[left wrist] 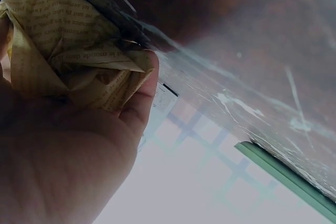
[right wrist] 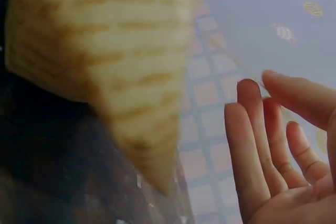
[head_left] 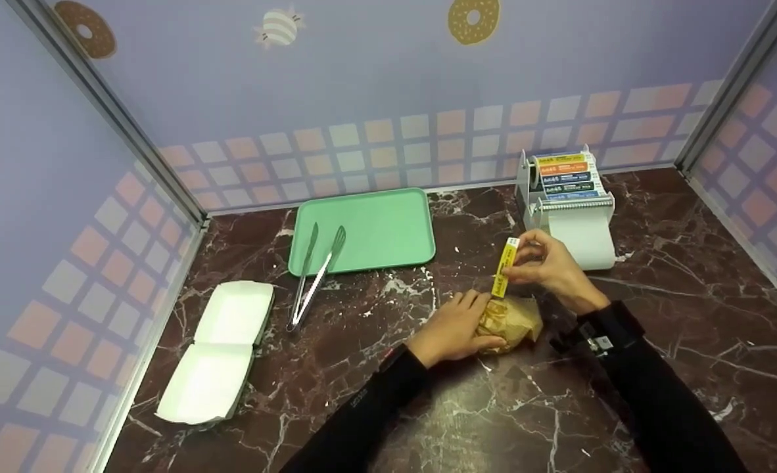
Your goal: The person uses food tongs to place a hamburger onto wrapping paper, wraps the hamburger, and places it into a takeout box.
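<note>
A crumpled bundle in printed tan paper (head_left: 513,323) sits on the dark marbled table. My left hand (head_left: 453,330) holds its left side, and the left wrist view shows fingers around the folded paper (left wrist: 63,30). Between thumb and fingertips, my right hand (head_left: 551,270) pinches a yellow label strip (head_left: 501,285) with a white end. The strip's lower end is right at the top of the bundle. In the right wrist view, a pointed paper corner (right wrist: 142,98) hangs close to the camera, left of the right hand (right wrist: 289,187).
Behind the right hand stands a label dispenser (head_left: 569,177) with several coloured rolls and white backing paper (head_left: 586,240) hanging down. A green tray (head_left: 385,230) lies at the back with metal tongs (head_left: 323,266) across its front edge. An opened white clamshell box (head_left: 214,378) is at left.
</note>
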Demonstrator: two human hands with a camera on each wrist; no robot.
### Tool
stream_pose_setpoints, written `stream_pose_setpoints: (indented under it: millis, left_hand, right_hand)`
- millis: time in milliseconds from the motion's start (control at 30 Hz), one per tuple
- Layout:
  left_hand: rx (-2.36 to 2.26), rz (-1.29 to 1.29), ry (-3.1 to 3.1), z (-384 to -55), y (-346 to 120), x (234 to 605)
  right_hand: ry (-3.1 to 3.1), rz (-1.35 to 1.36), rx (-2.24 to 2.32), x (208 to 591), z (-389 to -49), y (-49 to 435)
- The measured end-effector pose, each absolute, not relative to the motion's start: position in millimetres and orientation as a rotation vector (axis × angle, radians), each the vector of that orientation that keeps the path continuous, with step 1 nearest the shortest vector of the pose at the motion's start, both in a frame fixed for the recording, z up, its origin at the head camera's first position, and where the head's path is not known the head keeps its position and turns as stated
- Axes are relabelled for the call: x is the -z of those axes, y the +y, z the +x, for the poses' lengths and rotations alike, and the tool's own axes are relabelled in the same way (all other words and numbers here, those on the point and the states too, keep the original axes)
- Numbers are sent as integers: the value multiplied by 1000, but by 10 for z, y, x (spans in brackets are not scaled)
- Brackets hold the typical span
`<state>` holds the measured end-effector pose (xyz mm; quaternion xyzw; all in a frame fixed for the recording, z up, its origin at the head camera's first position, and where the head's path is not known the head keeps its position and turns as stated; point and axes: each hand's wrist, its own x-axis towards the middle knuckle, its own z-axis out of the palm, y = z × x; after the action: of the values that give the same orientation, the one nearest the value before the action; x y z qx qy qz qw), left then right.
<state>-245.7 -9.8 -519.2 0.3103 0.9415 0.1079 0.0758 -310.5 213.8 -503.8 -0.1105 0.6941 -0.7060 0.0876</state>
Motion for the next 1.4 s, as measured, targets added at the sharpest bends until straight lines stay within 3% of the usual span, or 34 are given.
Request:
stream_pose_setpoints:
  millis: [533, 967, 1400]
  left_hand:
    - [-306, 915, 2823, -2454, -79, 5145]
    - [-562, 866, 2774, -2457, -44, 5183]
    - [-336, 1111, 2918, -2405, -65, 5204]
  right_hand:
    - [2030, -416, 1933, 5214, -3148, 2167]
    - [2077, -502, 1826, 5341, -3105, 2221]
    - [2097, -356, 1796, 5346, -2956, 2210]
